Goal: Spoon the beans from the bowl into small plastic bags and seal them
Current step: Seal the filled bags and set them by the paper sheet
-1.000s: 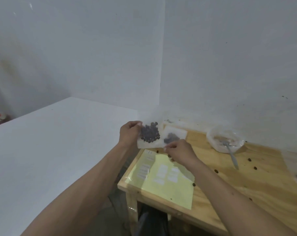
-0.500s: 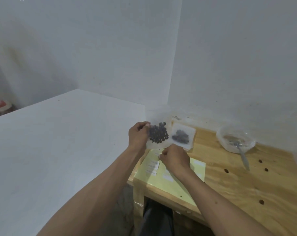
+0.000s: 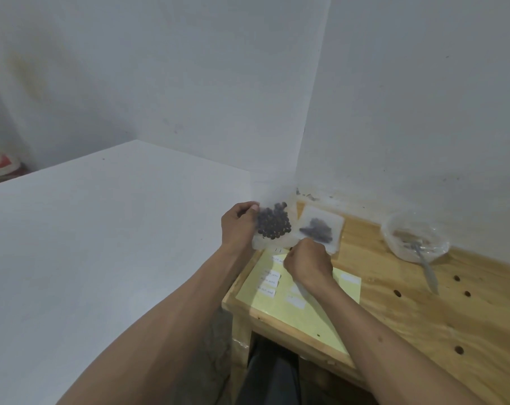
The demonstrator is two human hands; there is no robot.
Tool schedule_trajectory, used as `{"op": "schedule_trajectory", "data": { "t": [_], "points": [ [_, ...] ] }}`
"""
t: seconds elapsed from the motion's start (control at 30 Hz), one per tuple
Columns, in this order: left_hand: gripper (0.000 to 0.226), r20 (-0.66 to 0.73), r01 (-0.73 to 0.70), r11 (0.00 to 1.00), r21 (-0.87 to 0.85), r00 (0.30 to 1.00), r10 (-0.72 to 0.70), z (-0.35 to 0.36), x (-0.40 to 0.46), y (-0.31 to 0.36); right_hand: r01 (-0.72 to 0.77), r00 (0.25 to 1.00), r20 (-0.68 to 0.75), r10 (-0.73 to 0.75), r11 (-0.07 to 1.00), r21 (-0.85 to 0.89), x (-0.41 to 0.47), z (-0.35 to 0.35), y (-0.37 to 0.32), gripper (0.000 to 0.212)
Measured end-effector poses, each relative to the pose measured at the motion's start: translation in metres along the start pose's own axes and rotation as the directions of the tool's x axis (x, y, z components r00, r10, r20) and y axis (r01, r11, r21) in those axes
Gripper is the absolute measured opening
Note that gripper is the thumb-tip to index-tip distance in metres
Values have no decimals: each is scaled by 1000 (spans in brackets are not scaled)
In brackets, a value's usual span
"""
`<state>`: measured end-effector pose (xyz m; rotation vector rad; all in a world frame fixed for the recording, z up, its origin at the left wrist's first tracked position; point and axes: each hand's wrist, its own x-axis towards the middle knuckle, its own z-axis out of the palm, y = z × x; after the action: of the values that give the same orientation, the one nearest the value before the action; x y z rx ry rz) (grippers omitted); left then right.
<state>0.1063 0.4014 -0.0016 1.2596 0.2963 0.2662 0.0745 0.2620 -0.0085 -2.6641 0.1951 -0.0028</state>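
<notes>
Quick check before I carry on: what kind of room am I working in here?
Probably a bare makeshift workroom, not a kitchen: plain white walls meet in a corner behind a raw plywood table drilled with holes, with a sheet of labels near its edge.

I face a corner of plain white walls; a pale wooden table with dark round holes stands beside a white flat surface.

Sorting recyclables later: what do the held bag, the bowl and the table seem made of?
Held bag: thin clear plastic film, seemingly; dark beans show through it.
Bowl: translucent, glossy, probably plastic, though glass can't be excluded.
Table: light wood with visible grain and a slight sheen, perhaps plywood.
</notes>
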Motion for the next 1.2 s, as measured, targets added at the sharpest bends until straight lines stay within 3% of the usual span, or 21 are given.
{"op": "schedule_trajectory", "data": {
  "t": [0.17,0.43,0.73,1.0,1.2],
  "points": [
    [11,4,1,1000,-3,1000,-1,1,0,-2,-86,995,60,82,994,67,6,-1,-3,35],
    [10,7,-6,1000,5,1000,6,1,0,-5,-69,995,69,65,996,63,9,-1,-5,39],
    [11,1,1,1000,9,1000,-1,-1,1,-3,99,976,203,-81,992,-81,7,-4,-7,40],
    [11,10,-10,1000,24,1000,10,2,-1,-3,49,971,217,-105,967,249,8,-7,4,42],
    [16,30,-18,998,62,999,16,1,-2,3,-20,989,138,-49,890,455,2,-5,7,8]
  ]
}}
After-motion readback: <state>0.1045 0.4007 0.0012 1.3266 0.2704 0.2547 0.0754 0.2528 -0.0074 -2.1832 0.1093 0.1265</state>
